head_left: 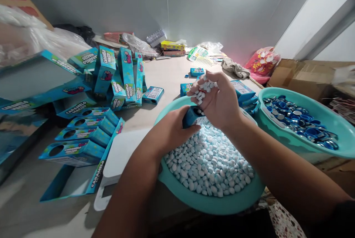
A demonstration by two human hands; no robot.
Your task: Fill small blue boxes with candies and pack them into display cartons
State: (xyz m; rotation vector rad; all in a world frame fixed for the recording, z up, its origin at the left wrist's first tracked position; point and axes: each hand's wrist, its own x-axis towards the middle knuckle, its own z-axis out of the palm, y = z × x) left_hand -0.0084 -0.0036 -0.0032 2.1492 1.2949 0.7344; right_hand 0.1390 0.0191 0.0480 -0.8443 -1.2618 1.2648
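1. Hands: 2, both over the pellet basin (205, 204).
2. Left hand (173, 127): wrapped round 1 blue box (191, 116), thumb on the near side. Box is tilted, mouth toward the right hand, above the basin's far half.
3. Right hand (222, 101): cupped, palm bared, fingers half-curled, not clenched. Carries a load of loose pellets (199, 95); they overlap, no firm count. Sits just above the box mouth; can't tell if it touches the box.
4. Basins: 2, both turquoise. Pellet basin holds a heap of white and pale-blue pellets, too many to count. Cap basin (342, 138), to its right, holds blue and silvery caps (299, 119), also uncountable.
5. Display tray (97, 177): 1, left of the pellet basin. Row of 4 hole-topped boxes (73, 151) in it, round dark holes showing.
6. White flat-topped unit (119, 153): 1, between tray and pellet basin, partly behind the left forearm.
7. Printed cartons (105, 71): a cluster behind the row, leaning and overlapping, exact number unclear. 1 flat box (153, 95) just right of them.
8. Beyond the hands: 1 small far box (197, 71), 1 loose cap (186, 76) beside it.
9. Far right: 1 red bag (262, 62), 1 grey cloth (235, 68), 1 brown carton (299, 77).
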